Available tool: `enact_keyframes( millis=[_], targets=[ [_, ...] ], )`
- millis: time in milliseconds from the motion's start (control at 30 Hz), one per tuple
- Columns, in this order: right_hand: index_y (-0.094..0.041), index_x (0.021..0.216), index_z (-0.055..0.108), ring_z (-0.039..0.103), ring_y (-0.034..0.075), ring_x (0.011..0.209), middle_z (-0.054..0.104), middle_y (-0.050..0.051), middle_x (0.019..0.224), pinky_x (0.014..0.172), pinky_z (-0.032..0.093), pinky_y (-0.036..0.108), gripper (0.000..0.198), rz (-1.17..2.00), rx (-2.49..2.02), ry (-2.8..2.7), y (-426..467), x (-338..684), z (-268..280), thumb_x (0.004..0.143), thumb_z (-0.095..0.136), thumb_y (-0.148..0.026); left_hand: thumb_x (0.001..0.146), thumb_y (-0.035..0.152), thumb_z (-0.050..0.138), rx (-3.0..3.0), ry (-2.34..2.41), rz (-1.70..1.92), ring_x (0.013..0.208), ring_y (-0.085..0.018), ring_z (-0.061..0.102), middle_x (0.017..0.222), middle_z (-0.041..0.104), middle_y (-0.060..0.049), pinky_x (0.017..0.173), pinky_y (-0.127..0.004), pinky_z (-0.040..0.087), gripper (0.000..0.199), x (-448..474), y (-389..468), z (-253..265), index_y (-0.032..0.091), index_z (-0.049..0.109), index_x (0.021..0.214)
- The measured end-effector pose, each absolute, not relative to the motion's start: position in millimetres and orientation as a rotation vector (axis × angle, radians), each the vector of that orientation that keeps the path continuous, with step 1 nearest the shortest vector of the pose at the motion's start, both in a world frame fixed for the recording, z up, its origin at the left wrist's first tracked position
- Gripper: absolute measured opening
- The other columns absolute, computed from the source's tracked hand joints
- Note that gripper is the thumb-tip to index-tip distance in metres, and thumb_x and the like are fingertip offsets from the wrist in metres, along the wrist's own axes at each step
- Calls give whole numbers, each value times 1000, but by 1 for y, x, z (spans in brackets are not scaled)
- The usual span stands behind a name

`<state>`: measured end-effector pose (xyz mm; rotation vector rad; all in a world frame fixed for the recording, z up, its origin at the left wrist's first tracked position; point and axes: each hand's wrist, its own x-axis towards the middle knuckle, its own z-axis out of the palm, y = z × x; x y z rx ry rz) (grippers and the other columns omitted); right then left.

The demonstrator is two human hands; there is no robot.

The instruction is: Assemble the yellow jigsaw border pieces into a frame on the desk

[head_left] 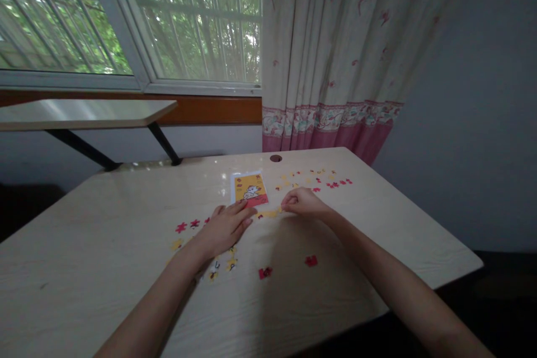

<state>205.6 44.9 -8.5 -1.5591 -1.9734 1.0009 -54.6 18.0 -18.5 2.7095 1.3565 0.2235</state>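
A short row of joined yellow puzzle pieces (272, 213) lies on the table in front of me. My right hand (298, 202) pinches a yellow piece at the row's right end, partly hidden by the fingers. My left hand (229, 227) rests low with its fingers stretched out, fingertips by the row's left end and the lower edge of a picture card (250, 187). The card shows a white cartoon animal on yellow and red. Under and beside my left wrist lie loose pieces, such as a red one (180, 227) and a yellow one (231, 264).
Several yellow and red pieces (333, 185) lie scattered beyond my right hand. Two red pieces, one left (265, 273) and one right (311, 260), sit nearer me. A raised shelf (88, 112) stands at the back left of the table (104, 291). A curtain (327, 56) hangs behind.
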Motion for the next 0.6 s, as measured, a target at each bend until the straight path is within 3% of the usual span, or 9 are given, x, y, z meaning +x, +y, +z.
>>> enact_keyframes(
  millis=[233, 600],
  targets=[
    [-15, 77, 72, 59, 9, 59, 70, 3, 69, 52, 39, 17, 12, 953, -1633, -2005, 43, 202, -11, 71, 63, -20, 96, 35, 33, 2743, 1332, 211, 130, -29, 39, 140, 45, -9, 99, -53, 32, 35, -55, 18, -20, 33, 54, 124],
    [-17, 72, 69, 58, 11, 66, 67, 3, 71, 60, 40, 20, 9, 626, -1603, -2219, 42, 197, -11, 70, 61, -19, 96, 34, 34, 2711, 1328, 201, 132, -29, 36, 142, 43, -7, 100, -53, 31, 35, -56, 18, -20, 34, 53, 125]
  ],
)
